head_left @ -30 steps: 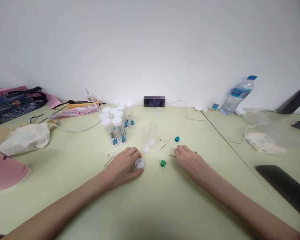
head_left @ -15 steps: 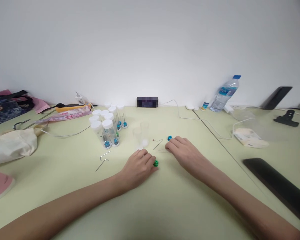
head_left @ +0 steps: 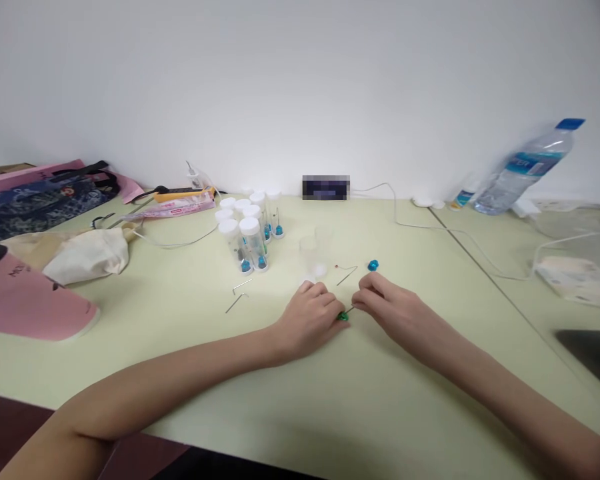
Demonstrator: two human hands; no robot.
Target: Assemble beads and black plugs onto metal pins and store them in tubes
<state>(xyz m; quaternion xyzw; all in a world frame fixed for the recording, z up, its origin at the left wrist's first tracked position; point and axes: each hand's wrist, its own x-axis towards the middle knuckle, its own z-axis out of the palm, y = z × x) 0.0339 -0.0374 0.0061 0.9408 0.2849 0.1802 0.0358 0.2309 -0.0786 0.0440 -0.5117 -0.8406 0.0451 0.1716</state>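
Observation:
My left hand rests on the table, fingers closed around a small shiny green metal piece. Pinched in the fingertips of my right hand is a thin metal rod, mostly hidden by the fingers. Its visible end reaches to the green piece; whether it sits inside a hole, I cannot tell. A similar blue metal piece lies just beyond my right hand. Behind my left hand are a thin bent wire with a red tip and clear plastic tubes.
Several white-capped clear tubes holding blue parts stand to the left. Two L-shaped hex keys lie before them. Further left is a pink cup. A water bottle leans against the wall at right, near a white cable.
My right hand has come nearer to my left, bringing the rod up to the green piece and leaving the blue piece uncovered. The view has shifted left.

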